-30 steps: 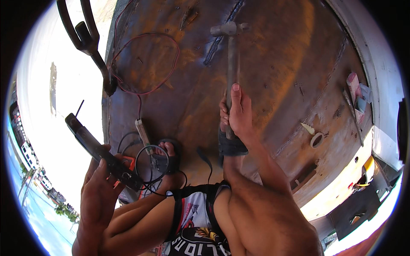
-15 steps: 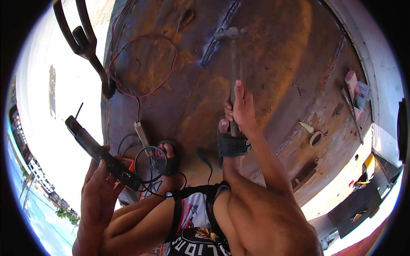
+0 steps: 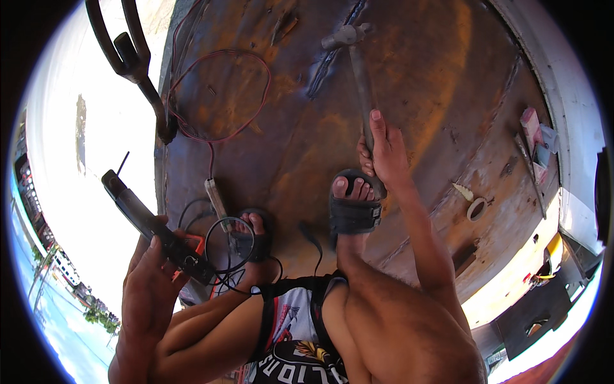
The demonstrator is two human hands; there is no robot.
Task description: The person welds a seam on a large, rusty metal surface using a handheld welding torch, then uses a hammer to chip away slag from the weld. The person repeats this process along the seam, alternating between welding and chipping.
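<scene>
My right hand (image 3: 387, 153) is wrapped round the lower handle of a hammer (image 3: 361, 83), thumb lying along it. The metal hammer head is over a bluish-dark weld bead (image 3: 318, 78) on a rusty steel plate (image 3: 307, 147); I cannot tell whether it touches. Over at the left, my left hand (image 3: 153, 269) has its fingers around a long black object (image 3: 150, 224) with a small knob and an orange-red part. A thin rod shows near its far end; its exact kind is unclear. My sandalled right foot (image 3: 355, 198) is just below the handle's end.
A red cable (image 3: 265, 96) loops across the plate to a pale-handled tool (image 3: 216, 198) beside my left foot. A dark forked metal part (image 3: 137, 67) stands at the plate's left edge. A tape roll (image 3: 476, 209) and small packets (image 3: 531, 128) lie at the right.
My right hand has shifted right and slightly up, and the hammer has tilted, its head now sharper and a little higher. The left hand keeps its hold on the black object.
</scene>
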